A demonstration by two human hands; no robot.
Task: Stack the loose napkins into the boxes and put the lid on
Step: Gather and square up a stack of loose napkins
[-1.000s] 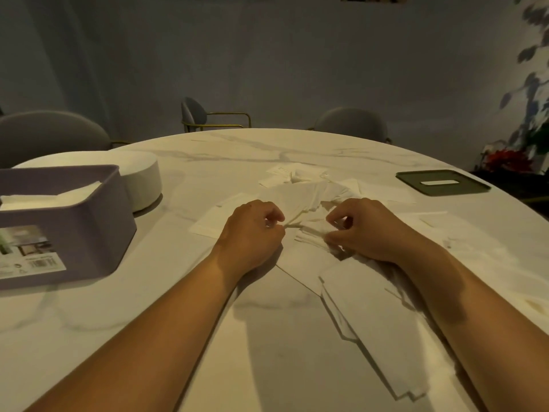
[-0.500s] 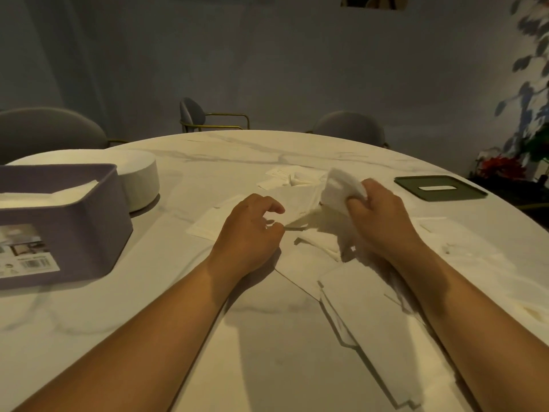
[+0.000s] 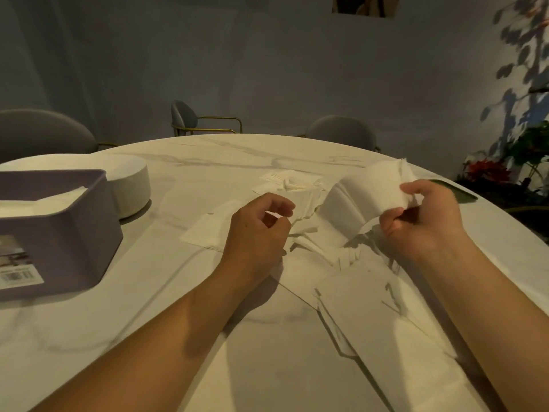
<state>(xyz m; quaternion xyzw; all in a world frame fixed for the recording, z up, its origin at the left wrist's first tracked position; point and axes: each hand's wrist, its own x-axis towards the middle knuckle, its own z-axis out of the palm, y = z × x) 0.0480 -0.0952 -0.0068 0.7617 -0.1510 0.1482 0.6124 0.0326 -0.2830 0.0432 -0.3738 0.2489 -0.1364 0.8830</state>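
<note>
Two bare hands over a round white marble counter (image 3: 208,337), dim light. Purple tissue box (image 3: 56,233) at far left, lid off, white napkins (image 3: 44,200) already inside reaching near the rim; its front carries a white sticker with a barcode (image 3: 17,276), print too small to read. No brand legible anywhere. Dark green lid (image 3: 463,194) lies flat on counter at right edge, mostly hidden behind right hand, well apart from the box. White round lazy-susan disc (image 3: 130,182) just behind the box.

Right hand (image 3: 427,221) fingers (image 3: 416,187) pinching a wad of napkins (image 3: 374,188), thumb under, index on top; wad bends in an arch, one end up by the hand, other end trailing down to the pile. Half a second ago this wad was smaller and lower, by the counter centre; now it is raised higher and carried rightward, and a second ago both hands sat flat on the pile. Left hand (image 3: 255,233) barely moved, fingers curled loosely, tips close together, cannot tell if it grips a sheet.

Loose napkin pile (image 3: 300,227) scattered between the hands and beyond; a long overlapping strip of napkins (image 3: 386,337) runs with its long axis from centre toward lower right, under the right forearm
</note>
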